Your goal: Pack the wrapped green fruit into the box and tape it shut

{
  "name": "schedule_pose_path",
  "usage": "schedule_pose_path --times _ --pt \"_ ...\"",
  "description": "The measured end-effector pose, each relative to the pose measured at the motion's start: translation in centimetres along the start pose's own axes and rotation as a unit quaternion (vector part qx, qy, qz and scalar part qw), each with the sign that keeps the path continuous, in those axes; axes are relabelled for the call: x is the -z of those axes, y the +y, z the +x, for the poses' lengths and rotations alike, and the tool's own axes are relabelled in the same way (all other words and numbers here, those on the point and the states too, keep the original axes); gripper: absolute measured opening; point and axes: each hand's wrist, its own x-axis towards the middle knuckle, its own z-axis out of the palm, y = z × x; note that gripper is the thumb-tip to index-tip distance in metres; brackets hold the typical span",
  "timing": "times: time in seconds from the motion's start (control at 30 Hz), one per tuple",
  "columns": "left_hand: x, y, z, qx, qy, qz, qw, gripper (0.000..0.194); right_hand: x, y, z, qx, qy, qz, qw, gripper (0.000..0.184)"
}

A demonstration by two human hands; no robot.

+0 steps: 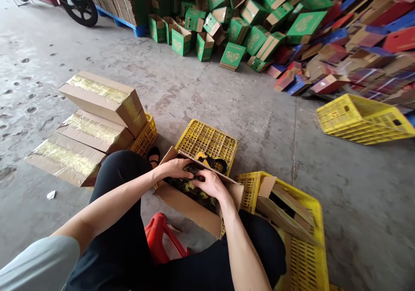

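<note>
An open cardboard box [191,211] sits in front of my knees, its long flaps spread outward. Dark contents with yellow-green patches [186,186] fill it; their kind is too unclear to tell. My left hand [177,168] reaches in from the left, fingers stretched across the contents. From the right comes my right hand [210,183], its fingers apart and bent down onto the same contents. The two hands nearly meet at the box's middle. Just beyond the box, a yellow and black tape dispenser [212,161] lies on an upturned yellow crate [207,140].
Taped cardboard boxes [97,98] are stacked at my left. A yellow crate [319,235] at my right holds an open carton [288,209]. A red stool [158,235] shows between my legs. Another yellow crate [363,120] and piled green boxes [233,54] are farther off.
</note>
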Motion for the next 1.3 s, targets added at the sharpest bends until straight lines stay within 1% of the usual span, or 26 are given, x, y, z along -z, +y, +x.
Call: schedule_pose_path --times 0.07,0.13,0.2,0.27,0.33,0.4,0.47,0.5,0.53,0.57,0.6,0.67,0.73,0.77,0.8,0.87,0.9,0.93,1.0,1.07,1.13,1.23,1.3 --pt "-0.2 0.1 0.2 -0.012 -0.014 -0.034 0.999 0.064 0.5 0.5 -0.7 0.002 0.005 0.026 1.000 0.021" --pt "-0.6 0.5 0.6 -0.006 -0.039 -0.050 0.998 0.065 0.6 1.1 -1.2 0.000 0.023 0.044 0.999 0.016" --pt "-1.2 0.9 0.9 0.010 -0.068 -0.049 0.996 0.070 0.5 1.8 -1.5 -0.002 0.039 0.042 0.998 0.011" --pt "-2.0 1.3 1.1 0.018 -0.103 -0.032 0.994 0.079 0.2 2.6 -1.8 -0.008 0.042 0.028 0.999 0.012" --pt "-2.8 1.7 1.1 0.011 -0.149 -0.007 0.989 0.091 -0.3 3.3 -1.9 -0.024 0.040 0.014 0.999 0.019" --pt "-3.3 2.1 1.1 0.007 -0.197 0.016 0.980 0.100 -0.9 3.9 -2.0 -0.037 0.042 0.001 0.998 0.031" --pt "-3.3 2.3 1.0 0.003 -0.227 0.032 0.973 0.101 -1.5 4.4 -2.0 -0.029 0.040 -0.002 0.999 0.053" --pt "-3.1 2.4 1.0 -0.001 -0.229 0.042 0.973 0.098 -1.8 4.5 -2.0 -0.016 0.035 0.002 0.999 0.063" --pt "-2.8 2.4 1.0 -0.005 -0.222 0.056 0.973 0.092 -2.0 4.5 -1.9 0.002 0.030 0.011 0.999 0.070" --pt "-2.4 2.3 1.0 -0.009 -0.207 0.078 0.975 0.082 -2.2 4.4 -1.8 0.020 0.025 0.021 0.999 0.072" --pt "-1.8 2.2 1.0 -0.011 -0.183 0.104 0.977 0.070 -2.3 4.3 -1.7 0.035 0.019 0.032 0.999 0.071" --pt "-0.9 1.8 0.6 -0.005 -0.132 0.155 0.979 0.052 -2.4 3.8 -1.5 0.054 0.010 0.050 0.997 0.058" --pt "-0.3 1.4 0.0 0.005 -0.109 0.196 0.974 0.044 -2.2 3.5 -1.5 0.055 -0.002 0.053 0.997 0.041" --pt "-0.4 1.2 -0.3 0.006 -0.113 0.213 0.970 0.043 -2.1 3.3 -1.5 0.052 -0.008 0.049 0.997 0.033" --pt "-0.6 1.0 -0.7 0.005 -0.122 0.228 0.966 0.048 -2.0 3.3 -1.6 0.050 -0.014 0.044 0.998 0.028" --pt "-1.5 1.0 -1.1 0.006 -0.124 0.258 0.958 0.064 -1.6 3.3 -1.7 0.044 -0.018 0.034 0.998 0.024" --pt "-2.0 1.0 -1.1 0.012 -0.115 0.269 0.956 0.068 -1.5 3.3 -1.7 0.038 -0.014 0.029 0.999 0.025" --pt "-2.5 1.1 -1.1 0.022 -0.101 0.276 0.956 0.067 -1.4 3.3 -1.7 0.032 -0.008 0.024 0.999 0.028" --pt "-3.3 1.3 -0.7 0.038 -0.077 0.280 0.956 0.053 -1.3 3.1 -1.5 0.024 0.001 0.015 1.000 0.029" --pt "-3.4 1.4 -0.2 0.035 -0.069 0.274 0.959 0.038 -1.4 2.9 -1.3 0.026 0.000 0.011 1.000 0.030" --pt "-3.0 1.4 0.1 0.019 -0.064 0.260 0.963 0.029 -1.4 2.5 -1.2 0.030 -0.001 0.007 1.000 0.030" --pt "-2.3 1.3 0.1 0.003 -0.050 0.247 0.968 0.028 -1.3 2.1 -1.2 0.023 0.004 0.005 1.000 0.025" --pt "-1.9 1.3 0.0 -0.003 -0.039 0.239 0.970 0.028 -1.2 1.9 -1.2 0.022 0.010 0.012 1.000 0.029"
